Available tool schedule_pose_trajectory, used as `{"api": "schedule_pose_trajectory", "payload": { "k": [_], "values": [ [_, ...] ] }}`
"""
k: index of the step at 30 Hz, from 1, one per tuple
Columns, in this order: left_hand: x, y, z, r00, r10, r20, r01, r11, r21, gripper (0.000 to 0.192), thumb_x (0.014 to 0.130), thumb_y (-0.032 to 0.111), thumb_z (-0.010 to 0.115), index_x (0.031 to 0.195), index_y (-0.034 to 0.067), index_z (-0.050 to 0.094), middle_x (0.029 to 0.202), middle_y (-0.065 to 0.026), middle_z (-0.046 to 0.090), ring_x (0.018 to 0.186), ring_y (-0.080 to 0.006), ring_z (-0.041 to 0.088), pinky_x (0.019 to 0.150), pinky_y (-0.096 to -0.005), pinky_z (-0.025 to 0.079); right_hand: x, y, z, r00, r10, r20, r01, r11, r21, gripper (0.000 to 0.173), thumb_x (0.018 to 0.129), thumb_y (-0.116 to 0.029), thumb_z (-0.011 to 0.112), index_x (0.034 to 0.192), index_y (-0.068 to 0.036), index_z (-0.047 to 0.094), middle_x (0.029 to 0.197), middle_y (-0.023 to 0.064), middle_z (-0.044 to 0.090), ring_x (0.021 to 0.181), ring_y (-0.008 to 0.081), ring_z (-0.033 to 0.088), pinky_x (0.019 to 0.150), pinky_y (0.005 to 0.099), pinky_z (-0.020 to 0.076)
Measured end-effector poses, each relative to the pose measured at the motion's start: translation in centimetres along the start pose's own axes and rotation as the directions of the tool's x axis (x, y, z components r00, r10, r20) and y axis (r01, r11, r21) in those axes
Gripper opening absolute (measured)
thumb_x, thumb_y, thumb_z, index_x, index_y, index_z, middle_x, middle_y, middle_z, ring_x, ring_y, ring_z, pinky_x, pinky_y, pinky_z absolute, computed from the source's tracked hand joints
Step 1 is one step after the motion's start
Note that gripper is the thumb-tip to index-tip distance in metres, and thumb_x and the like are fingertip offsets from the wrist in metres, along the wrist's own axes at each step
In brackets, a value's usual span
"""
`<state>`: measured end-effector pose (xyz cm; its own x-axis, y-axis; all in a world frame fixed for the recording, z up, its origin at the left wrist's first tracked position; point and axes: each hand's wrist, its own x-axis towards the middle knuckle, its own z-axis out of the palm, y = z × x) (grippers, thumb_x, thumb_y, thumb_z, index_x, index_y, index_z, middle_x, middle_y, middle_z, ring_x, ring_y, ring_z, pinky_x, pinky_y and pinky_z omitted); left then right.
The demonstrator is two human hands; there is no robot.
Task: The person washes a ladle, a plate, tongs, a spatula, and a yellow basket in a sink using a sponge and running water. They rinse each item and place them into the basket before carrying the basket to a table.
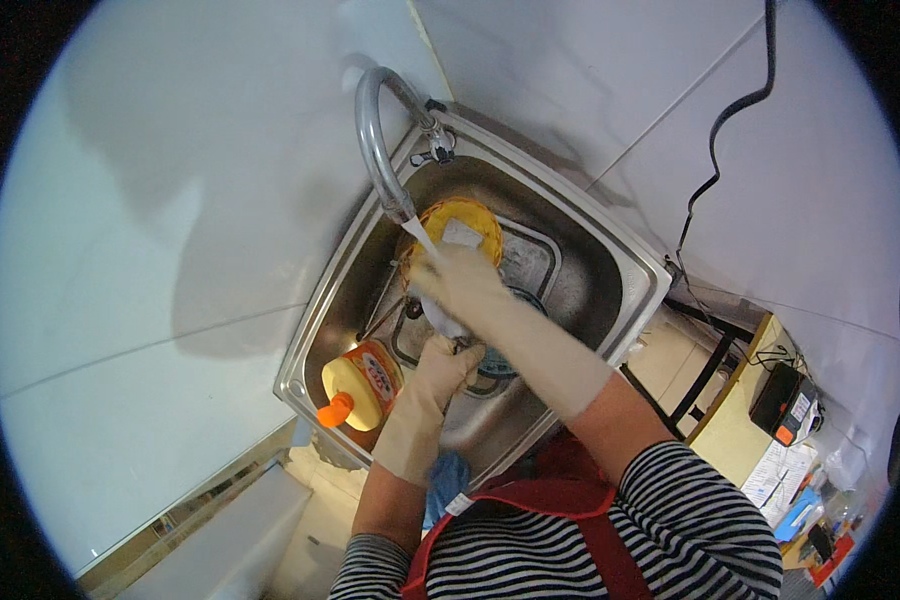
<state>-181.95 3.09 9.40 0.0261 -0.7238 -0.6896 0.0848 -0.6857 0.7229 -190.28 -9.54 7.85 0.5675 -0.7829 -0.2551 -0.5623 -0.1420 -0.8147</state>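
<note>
Both my hands wear cream rubber gloves over the stainless steel sink (pixel 596 296). My left hand (pixel 446 365) is closed around the near end of a pale, shiny object (pixel 440 319), whose kind I cannot make out. Over that object's far end is my right hand (pixel 457 281), blurred, its fingers mostly hidden, under the stream of water (pixel 422 234) from the curved metal faucet (pixel 372 127). Behind my right hand stands a yellow woven basket (pixel 487 217) with a pale flat piece (pixel 461 235) in it. A dark round dish (pixel 497 364) is partly covered by my right forearm.
A yellow bottle with an orange cap (pixel 352 386) leans in the sink's left corner. Walls (pixel 157 225) border the sink on two sides. A blue cloth (pixel 448 480) hangs at its front edge. To the right, a table (pixel 727 442) carries a black device (pixel 784 401) and papers (pixel 778 480).
</note>
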Motion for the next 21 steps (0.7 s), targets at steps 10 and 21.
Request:
{"api": "schedule_pose_trajectory", "payload": {
  "k": [10, 21],
  "values": [
    [-2.7, 1.5, -3.3, 0.963, 0.006, -0.269, -0.053, 0.985, -0.166, 0.021, 0.09, 0.016, 0.066, 0.108, 0.006, 0.07, 0.052, -0.001, 0.053, 0.039, -0.0117, 0.045, 0.038, -0.0252, 0.034, -4.4, 9.2, -5.4, 0.92, 0.387, -0.058, -0.39, 0.891, -0.232, 0.045, 0.09, -0.04, 0.057, 0.112, -0.001, 0.063, 0.108, 0.0238, 0.066, 0.106, 0.037, 0.062, 0.091, 0.0461, 0.0489],
    [-4.6, -1.9, -4.5, 0.935, -0.053, -0.352, -0.039, 0.967, -0.25, 0.022, 0.092, 0.014, 0.062, 0.113, 0.007, 0.067, 0.065, -0.0047, 0.062, 0.044, -0.0128, 0.051, 0.041, -0.0259, 0.04, -5.6, 9.6, -1.1, 0.856, 0.417, 0.305, -0.245, 0.848, -0.47, 0.031, 0.084, -0.022, 0.063, 0.107, -0.002, 0.066, 0.111, 0.02, 0.066, 0.105, 0.0347, 0.064, 0.087, 0.0447, 0.0512]
  ]
}}
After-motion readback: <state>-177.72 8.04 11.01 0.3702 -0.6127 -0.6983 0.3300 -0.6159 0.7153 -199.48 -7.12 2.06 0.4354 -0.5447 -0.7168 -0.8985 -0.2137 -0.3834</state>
